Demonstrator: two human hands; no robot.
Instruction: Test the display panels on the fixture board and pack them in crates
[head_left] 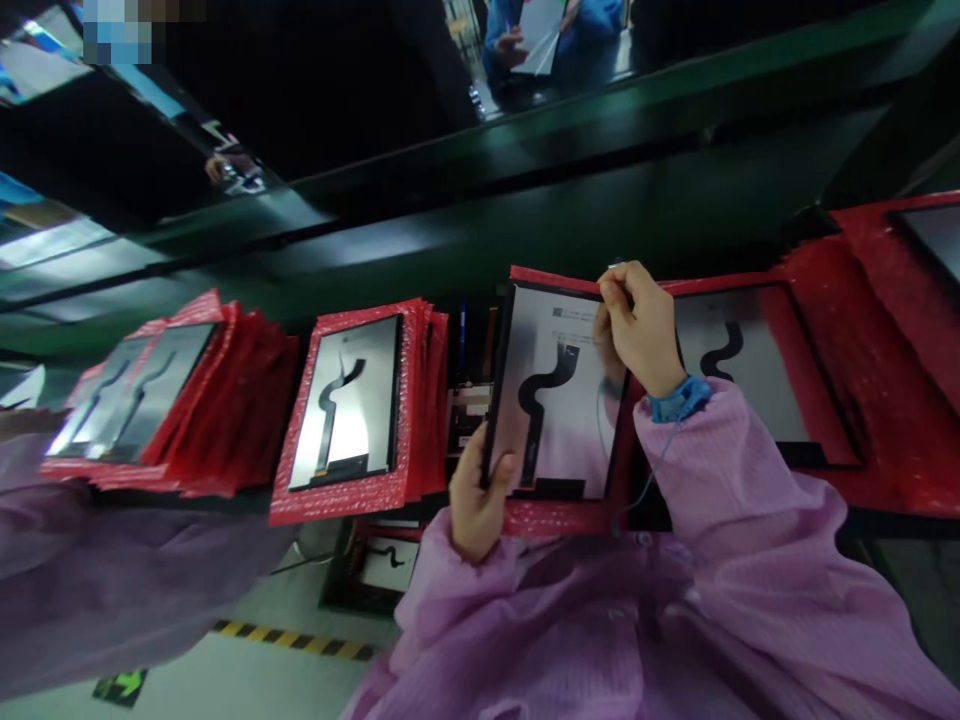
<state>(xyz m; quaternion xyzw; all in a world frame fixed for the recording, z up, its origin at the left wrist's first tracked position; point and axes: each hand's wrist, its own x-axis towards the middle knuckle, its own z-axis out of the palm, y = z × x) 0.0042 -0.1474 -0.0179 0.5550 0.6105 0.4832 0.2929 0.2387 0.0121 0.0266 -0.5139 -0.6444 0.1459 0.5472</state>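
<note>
A display panel [559, 420] with a silvery back and a black curved ribbon cable [531, 405] lies tilted over red bubble wrap [555, 518] in front of me. My left hand [480, 495] grips its lower left edge, thumb on the silvery face and the other fingers behind. At the panel's upper right corner my right hand [641, 325] is closed in a pinch. A tiny dark tip shows above those fingers; what they hold is too small to make out. A blue wrist strap [679, 400] with a thin cord circles my right wrist.
Similar panels on red bubble wrap stand in stacks, one stack [349, 400] left of me, another [142, 400] farther left, and a panel [757, 360] on the right. A co-worker's sleeve [112, 590] is at the left. Below the bench, a bin [349, 570] holds another panel.
</note>
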